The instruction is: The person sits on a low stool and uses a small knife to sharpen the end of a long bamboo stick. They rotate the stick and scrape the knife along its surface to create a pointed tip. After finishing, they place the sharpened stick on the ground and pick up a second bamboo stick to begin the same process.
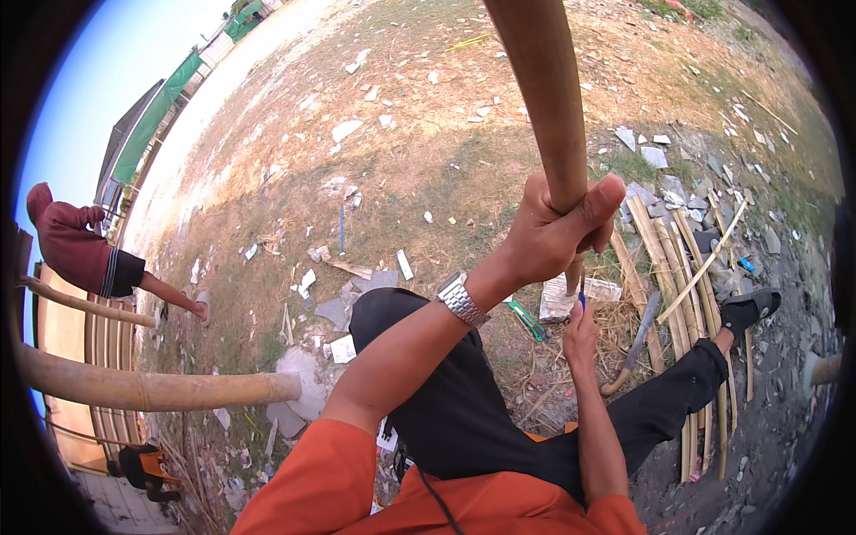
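My left hand (571, 223), with a silver watch at the wrist, is wrapped round a thick bamboo pole (544, 80) that rises toward the top of the view. Below it, my right hand (581, 334) is closed on a slim blue pen-like tool (582, 292) close to the pole's lower end. The tool's exact kind is too small to tell. A green utility knife (528, 323) lies on the ground left of my right hand. On its other side rests a long-bladed knife (635, 352) with a curved wooden handle.
Split bamboo strips (682, 294) lie at the right, beside my outstretched leg. White block pieces (557, 301) sit under the pole. Bamboo posts (178, 390) stand at the left. One person (80, 236) in a maroon hood stands there; another (143, 471) is lower left. Broken tile pieces litter the ground.
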The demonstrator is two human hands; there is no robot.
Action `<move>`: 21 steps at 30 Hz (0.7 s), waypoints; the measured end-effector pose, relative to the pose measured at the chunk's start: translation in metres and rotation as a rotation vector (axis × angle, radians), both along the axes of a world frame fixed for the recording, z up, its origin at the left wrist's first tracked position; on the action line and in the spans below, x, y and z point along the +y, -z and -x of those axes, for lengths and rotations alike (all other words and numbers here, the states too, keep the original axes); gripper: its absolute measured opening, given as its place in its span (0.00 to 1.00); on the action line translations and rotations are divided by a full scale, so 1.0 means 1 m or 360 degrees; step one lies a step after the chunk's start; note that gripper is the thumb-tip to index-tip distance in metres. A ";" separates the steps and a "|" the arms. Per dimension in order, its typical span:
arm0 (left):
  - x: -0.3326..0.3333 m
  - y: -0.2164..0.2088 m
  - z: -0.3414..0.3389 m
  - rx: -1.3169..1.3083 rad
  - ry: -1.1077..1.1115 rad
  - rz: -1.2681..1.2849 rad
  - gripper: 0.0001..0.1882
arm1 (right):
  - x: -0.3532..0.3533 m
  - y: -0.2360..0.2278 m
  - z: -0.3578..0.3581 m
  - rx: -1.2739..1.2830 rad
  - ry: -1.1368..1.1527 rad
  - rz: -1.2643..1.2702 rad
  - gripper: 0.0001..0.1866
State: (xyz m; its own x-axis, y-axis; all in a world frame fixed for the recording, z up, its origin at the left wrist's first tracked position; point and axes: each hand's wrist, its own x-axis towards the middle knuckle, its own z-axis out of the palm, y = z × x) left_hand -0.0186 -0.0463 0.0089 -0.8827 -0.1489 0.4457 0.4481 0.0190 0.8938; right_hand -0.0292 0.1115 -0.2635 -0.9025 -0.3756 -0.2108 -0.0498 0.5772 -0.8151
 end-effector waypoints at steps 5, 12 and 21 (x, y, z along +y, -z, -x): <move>0.002 -0.005 0.008 0.0046 0.0063 -0.0072 0.24 | 0.007 0.039 0.006 0.0184 0.0060 -0.0126 0.21; 0.005 0.000 0.007 0.0045 -0.0071 -0.0131 0.30 | -0.005 0.013 -0.003 0.0027 0.0080 0.0151 0.21; 0.000 -0.002 0.002 0.0046 -0.0089 -0.0123 0.29 | -0.009 0.004 -0.012 0.0037 0.0105 0.0286 0.22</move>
State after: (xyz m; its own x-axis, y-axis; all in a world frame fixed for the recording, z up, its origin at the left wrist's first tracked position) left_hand -0.0202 -0.0459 0.0107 -0.8590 -0.2323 0.4561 0.4738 -0.0237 0.8803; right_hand -0.0171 0.1020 -0.2673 -0.9302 -0.3451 -0.1248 -0.0364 0.4252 -0.9044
